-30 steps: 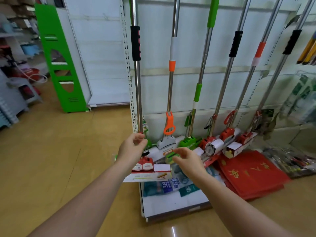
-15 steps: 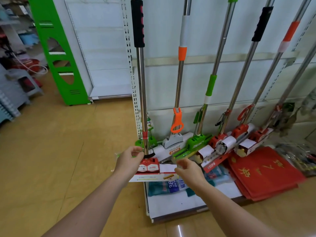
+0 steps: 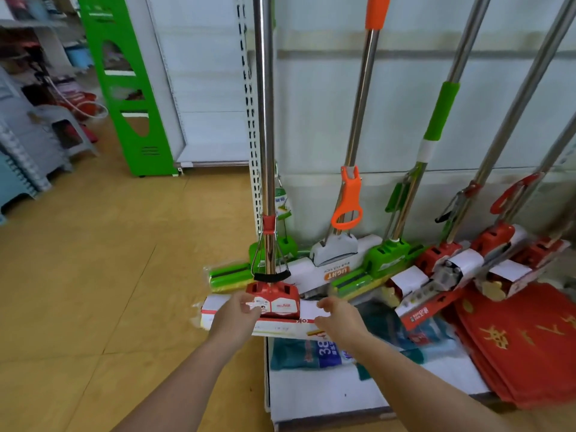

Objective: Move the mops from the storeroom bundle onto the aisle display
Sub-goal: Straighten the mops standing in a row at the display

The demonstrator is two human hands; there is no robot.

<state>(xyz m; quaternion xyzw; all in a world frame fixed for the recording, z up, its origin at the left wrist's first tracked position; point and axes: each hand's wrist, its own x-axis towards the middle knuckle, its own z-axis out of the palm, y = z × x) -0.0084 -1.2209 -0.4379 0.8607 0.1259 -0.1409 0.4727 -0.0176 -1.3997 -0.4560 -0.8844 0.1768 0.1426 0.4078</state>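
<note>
While the tall steel-handled sponge mop with the red plastic head [image 3: 270,299] stood nearly upright at the left end of the white base shelf of the aisle display [image 3: 324,397], its balance was, in my judgement, the chief risk. The chrome shaft rose out of view with nothing visibly gripping it, so if I let go of the head too soon the whole mop could tip away from the pale back panel [image 3: 405,126] and fall toward the tan tiled floor [image 3: 93,275]. I could not tell whether the shaft top rested against anything.

A second risk was position. The head in its white and red cardboard sleeve sat at the shelf's left front corner, partly overhanging the floor, and a nudge could slide it off the edge. A third was crowding: the green-headed sponge mop in clear wrap [image 3: 227,275] lay just behind it, and the white-headed mop with the orange pull handle [image 3: 346,210] leaned just beside, so a careless shove could disturb that row.

As to the hands, my left hand [image 3: 232,319] was on the left part of the sleeve, fingertips touching the red head; how firmly it gripped I could not tell. My right hand [image 3: 335,316] lay at the sleeve's right end, fingers loosely curled, contact unclear through blur. The mop head lay between both hands.
</note>
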